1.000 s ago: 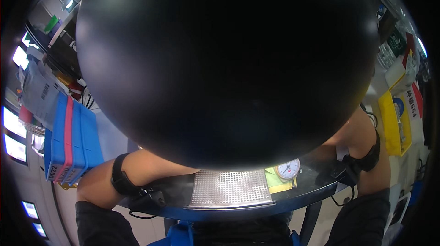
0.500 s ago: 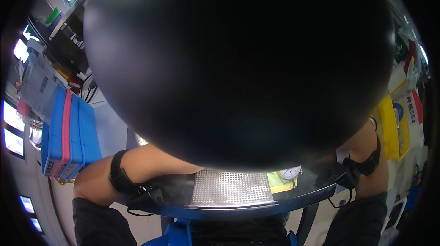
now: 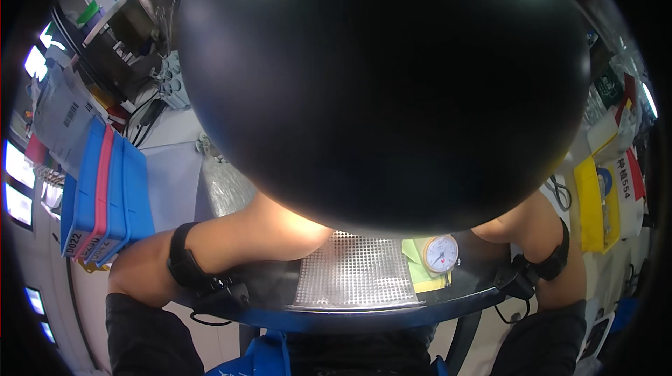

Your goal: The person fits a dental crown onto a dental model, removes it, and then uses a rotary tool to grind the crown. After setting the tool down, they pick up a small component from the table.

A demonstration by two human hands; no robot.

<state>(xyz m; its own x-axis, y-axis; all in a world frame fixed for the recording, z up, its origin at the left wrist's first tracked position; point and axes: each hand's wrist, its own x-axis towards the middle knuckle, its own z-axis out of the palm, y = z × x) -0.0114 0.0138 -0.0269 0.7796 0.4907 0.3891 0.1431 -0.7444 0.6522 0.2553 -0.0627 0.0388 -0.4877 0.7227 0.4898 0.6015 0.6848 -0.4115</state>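
Observation:
A large, blurred black rounded object (image 3: 385,96) fills the middle of the head view and hides both my hands. My left forearm (image 3: 245,236), with a black strapped device (image 3: 185,264) on it, reaches in behind its lower left edge. From the other side my right forearm (image 3: 528,225) goes in under the lower right edge, also wearing a black strapped device (image 3: 539,267). Between the arms, a silvery perforated sheet (image 3: 357,271) lies at the table's near edge. To its right, a round dial gauge (image 3: 440,254) with a white face rests on yellow-green paper (image 3: 423,276).
Stacked blue and pink bins (image 3: 108,194) stand at the left. A yellow bin (image 3: 595,208) is at the right. Clear crinkled plastic (image 3: 225,183) lies beyond my left forearm, and grey-blue cylindrical parts (image 3: 172,82) sit farther back. The dark table edge (image 3: 350,321) curves before me.
The black object covers less of the view, its lower edge now higher. More of both forearms, the perforated sheet and the whole dial gauge show. My hands remain hidden.

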